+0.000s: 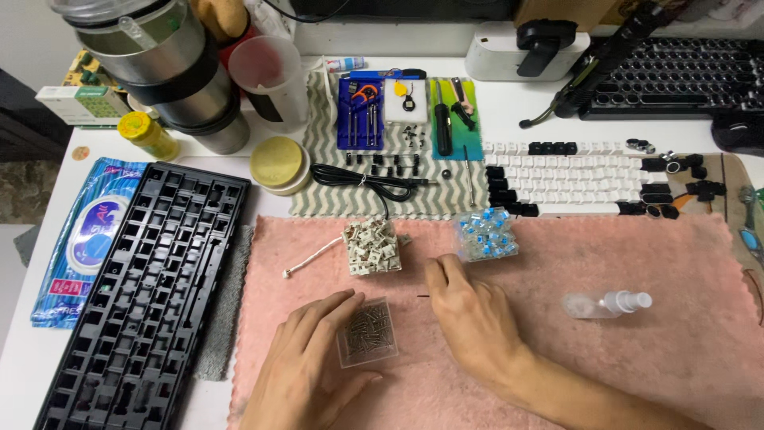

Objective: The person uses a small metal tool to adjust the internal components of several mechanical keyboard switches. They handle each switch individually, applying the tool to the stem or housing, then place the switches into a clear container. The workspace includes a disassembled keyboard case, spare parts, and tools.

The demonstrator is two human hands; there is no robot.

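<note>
Resting on the pink towel point(621, 366), the left hand point(306, 358) touches a small clear box of tiny metal springs point(367, 332). Its fingers lie spread and flat along the box's left side and hold nothing. The right hand point(469, 310) sits just beside the box on the other side, its fingers curled down to the cloth; I cannot tell if they pinch anything.

The box looks light and stiff, and it could slide or tip, so its side walls seem the best place to hold it. The springs look very small and easy to spill.

Near the hands lie a pile of beige switches point(371, 247), a pile of blue switches point(485, 233) and a little spray bottle point(605, 303). A black keyboard frame point(143, 295) lies to the left, with rows of keycaps point(573, 179) behind. The towel looks soft, so small parts should not roll far. The white desk point(32, 358) is crowded.
</note>
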